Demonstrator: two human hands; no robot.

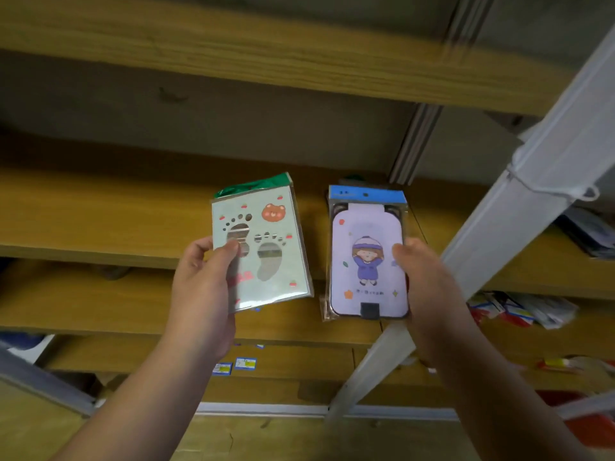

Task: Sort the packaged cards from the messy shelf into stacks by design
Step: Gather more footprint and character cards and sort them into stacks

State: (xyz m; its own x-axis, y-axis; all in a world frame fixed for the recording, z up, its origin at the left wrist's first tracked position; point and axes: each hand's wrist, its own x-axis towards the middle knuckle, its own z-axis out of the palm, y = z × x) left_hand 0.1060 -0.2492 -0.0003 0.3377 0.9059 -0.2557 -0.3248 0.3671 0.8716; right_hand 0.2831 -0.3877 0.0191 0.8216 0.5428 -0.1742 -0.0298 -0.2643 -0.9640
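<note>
My left hand [203, 294] grips a pale green packaged card [266, 254] with two cut-out footprints, a bear face and a green header, held tilted in front of the wooden shelf [100, 207]. My right hand [429, 294] holds a lilac packaged card [366, 261] showing a cartoon child in a purple coat, with a blue header on top. Both cards face me, side by side and apart. My thumbs lie on the fronts of the cards; the other fingers are hidden behind them.
A white metal upright [519, 207] slants across the right. A pile of mixed packages [519, 311] lies on the lower right shelf, and dark packets [589, 234] sit at the right edge. Small blue price labels [236, 365] stick to a lower shelf front.
</note>
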